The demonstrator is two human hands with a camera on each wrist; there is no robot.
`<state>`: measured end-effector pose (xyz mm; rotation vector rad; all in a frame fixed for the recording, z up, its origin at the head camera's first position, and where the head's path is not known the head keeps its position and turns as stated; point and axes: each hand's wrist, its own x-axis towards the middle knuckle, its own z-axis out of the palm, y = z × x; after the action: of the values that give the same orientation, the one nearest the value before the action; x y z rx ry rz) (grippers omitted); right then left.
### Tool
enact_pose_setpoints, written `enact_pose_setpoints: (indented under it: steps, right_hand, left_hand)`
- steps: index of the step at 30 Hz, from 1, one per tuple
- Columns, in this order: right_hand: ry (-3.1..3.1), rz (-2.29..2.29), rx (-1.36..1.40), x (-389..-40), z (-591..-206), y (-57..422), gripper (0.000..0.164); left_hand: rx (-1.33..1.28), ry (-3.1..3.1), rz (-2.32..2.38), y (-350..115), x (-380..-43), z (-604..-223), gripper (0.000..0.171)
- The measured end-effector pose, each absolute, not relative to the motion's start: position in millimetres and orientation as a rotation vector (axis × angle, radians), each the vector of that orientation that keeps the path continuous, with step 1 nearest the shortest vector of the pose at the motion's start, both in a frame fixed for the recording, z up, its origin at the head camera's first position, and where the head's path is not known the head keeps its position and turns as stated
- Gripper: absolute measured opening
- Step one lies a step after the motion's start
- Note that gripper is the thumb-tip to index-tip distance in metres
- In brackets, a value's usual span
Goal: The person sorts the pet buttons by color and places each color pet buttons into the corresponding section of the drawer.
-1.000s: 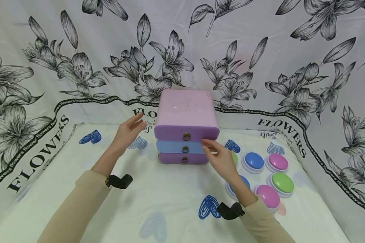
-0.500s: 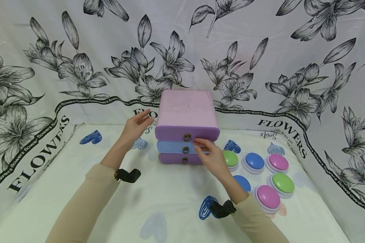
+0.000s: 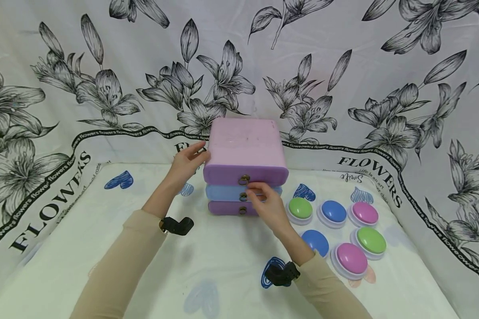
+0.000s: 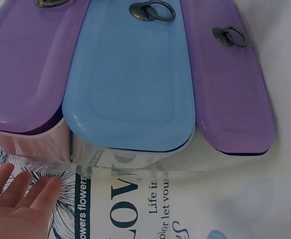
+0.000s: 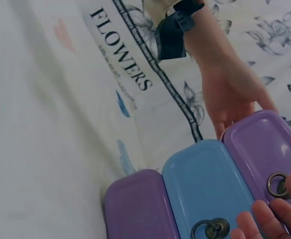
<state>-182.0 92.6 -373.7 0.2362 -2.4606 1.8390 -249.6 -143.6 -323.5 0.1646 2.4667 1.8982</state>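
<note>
A small drawer chest [image 3: 245, 141] with a pink top stands at the back middle. Its fronts are a purple top drawer [image 3: 223, 175], a blue middle drawer [image 3: 219, 193] and a purple bottom drawer [image 3: 225, 208], each bearing a bronze ring pull. My left hand [image 3: 187, 164] is beside the chest's upper left side, fingers extended; the left wrist view shows its fingertips [image 4: 50, 191] close to the pink side wall. My right hand [image 3: 269, 206] is in front of the drawers, fingers slightly bent and apart, a fingertip right at the top ring pull [image 5: 276, 185].
To the right lie several round push buttons, among them a green button [image 3: 300, 208], a blue button [image 3: 333, 211] and a pink button [image 3: 351, 258]. A white cloth with heart prints [image 3: 201, 297] covers the table. Behind hangs a floral curtain [image 3: 239, 57].
My right hand has moved left across the drawer fronts to the top ring pull. My left hand has moved right and slightly up, up to the chest's left side. The drawers have not moved.
</note>
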Motion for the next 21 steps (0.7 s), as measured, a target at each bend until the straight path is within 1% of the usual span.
enact_pose_setpoints:
  steps: [4, 12, 17, 21]
  right_hand:
    - [-2.430, 1.958, 0.221, -181.7, -373.3, 90.7, 0.025]
    - [-2.457, 1.973, 0.254, -184.2, -368.4, 86.0, 0.029]
    - [-2.513, 1.998, 0.206, -186.2, -362.2, 80.3, 0.032]
    - [-2.568, 1.989, 0.130, -189.1, -358.5, 75.5, 0.032]
  left_hand:
    - [0.212, 2.438, 1.914, -140.4, -251.4, -325.0, 0.063]
    - [0.249, 2.376, 1.951, -142.0, -253.5, -324.8, 0.063]
    - [0.267, 2.347, 1.955, -140.0, -244.7, -314.7, 0.062]
    - [0.282, 2.351, 1.936, -136.6, -237.8, -307.1, 0.060]
